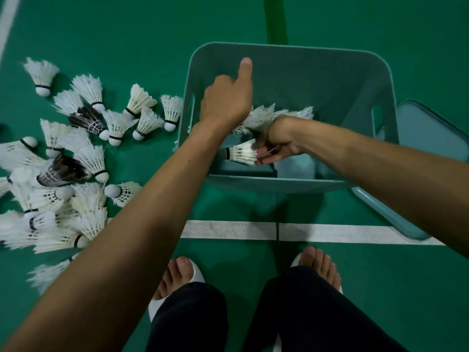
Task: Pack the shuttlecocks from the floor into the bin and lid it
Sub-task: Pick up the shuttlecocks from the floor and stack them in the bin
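A teal plastic bin [330,184] stands open on the green floor ahead of my feet. My right hand [276,148] reaches down inside it and pinches a white shuttlecock [241,154] by its feathers, cork pointing left. My left hand [225,97] hovers over the bin's left side, fingers curled under and thumb stretched out. A bunch of white feathers [269,117] shows between the two hands; which hand holds it is hidden. Several loose shuttlecocks [76,158], white with a few dark ones, lie scattered on the floor left of the bin.
The teal lid [429,128] lies on the floor against the bin's right side, partly under my right forearm. A white court line [228,229] runs across just in front of my feet, which are in white sandals [198,275].
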Available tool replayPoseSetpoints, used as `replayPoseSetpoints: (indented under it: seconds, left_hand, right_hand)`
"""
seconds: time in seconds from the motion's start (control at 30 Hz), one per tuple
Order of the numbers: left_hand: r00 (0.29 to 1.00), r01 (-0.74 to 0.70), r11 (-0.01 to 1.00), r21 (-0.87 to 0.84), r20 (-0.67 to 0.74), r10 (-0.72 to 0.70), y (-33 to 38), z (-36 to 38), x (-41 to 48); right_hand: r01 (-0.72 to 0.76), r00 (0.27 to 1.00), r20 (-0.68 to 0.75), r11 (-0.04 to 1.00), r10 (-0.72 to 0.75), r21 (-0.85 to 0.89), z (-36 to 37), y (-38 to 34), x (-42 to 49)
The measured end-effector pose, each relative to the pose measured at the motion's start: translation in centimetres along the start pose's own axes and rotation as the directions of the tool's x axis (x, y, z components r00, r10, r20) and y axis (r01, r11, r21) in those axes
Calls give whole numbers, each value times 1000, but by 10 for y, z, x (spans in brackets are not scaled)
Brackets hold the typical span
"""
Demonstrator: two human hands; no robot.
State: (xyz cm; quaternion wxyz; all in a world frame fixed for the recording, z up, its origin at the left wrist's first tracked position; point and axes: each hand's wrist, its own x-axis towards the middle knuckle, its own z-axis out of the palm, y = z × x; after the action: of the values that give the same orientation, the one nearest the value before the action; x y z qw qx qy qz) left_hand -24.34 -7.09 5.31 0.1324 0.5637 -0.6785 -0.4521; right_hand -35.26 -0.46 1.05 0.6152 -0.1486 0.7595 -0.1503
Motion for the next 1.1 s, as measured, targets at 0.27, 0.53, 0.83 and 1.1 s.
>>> replayPoseSetpoints:
  seconds: [0.27, 0.53, 0.83, 1.1]
  left_hand:
    - [995, 48, 998, -35, 92, -45, -6, -4, 16]
    - [984, 53, 998, 16, 171, -55, -3, -1, 19]
    - [902, 174, 981, -89, 415, -123, 5, 7, 10]
    - [944, -73, 979, 190, 330, 6, 4, -1, -12]
  right_hand:
    - [150, 977, -146, 988, -154, -42, 29, -27, 17]
    - [166, 980, -82, 971, -182, -173, -29, -21, -18]
    - [670, 740, 136, 703, -659, -239, -34, -15, -72]
    - [326, 895, -156, 851, -418, -411, -32, -4, -55]
